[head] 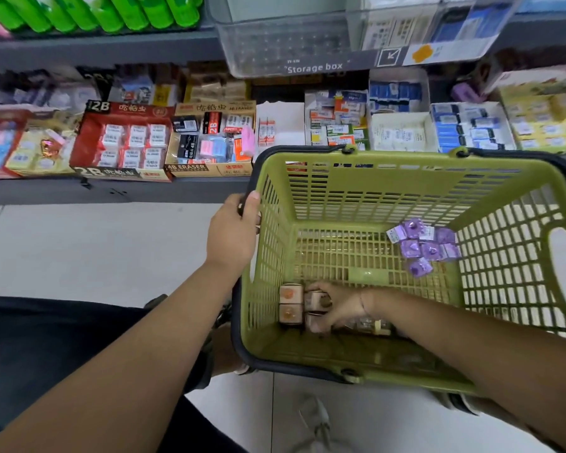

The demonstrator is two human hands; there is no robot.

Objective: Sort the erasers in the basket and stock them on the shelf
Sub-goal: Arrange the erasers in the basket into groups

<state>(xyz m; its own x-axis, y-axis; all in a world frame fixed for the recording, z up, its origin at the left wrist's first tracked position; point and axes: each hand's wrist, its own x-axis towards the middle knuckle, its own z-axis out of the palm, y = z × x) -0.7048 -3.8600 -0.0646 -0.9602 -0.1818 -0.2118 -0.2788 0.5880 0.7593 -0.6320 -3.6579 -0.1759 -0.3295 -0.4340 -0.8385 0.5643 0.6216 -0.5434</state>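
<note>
Shelf (111, 191) sits behind the stiff green basket (356, 178), with the left hand (239, 230) gripping its rim. Right hand (340, 308) is curled round the tan erasers (290, 302) in the near corner. Purple erasers (422, 246) lie loose. They're probably light with slick wrappers, so I'd pinch the flat sides.

The basket (373, 178) stands just before the shelf (111, 191), whose display boxes (121, 138) run left to right behind it. Inside, small erasers (422, 243) lie far right, boxed erasers (290, 304) near left.

Green slotted basket (373, 184), centre right, holds loose purple erasers (420, 245) near its right wall and stacked tan erasers (289, 294) lower left, below the stocked shelf (111, 191)
</note>
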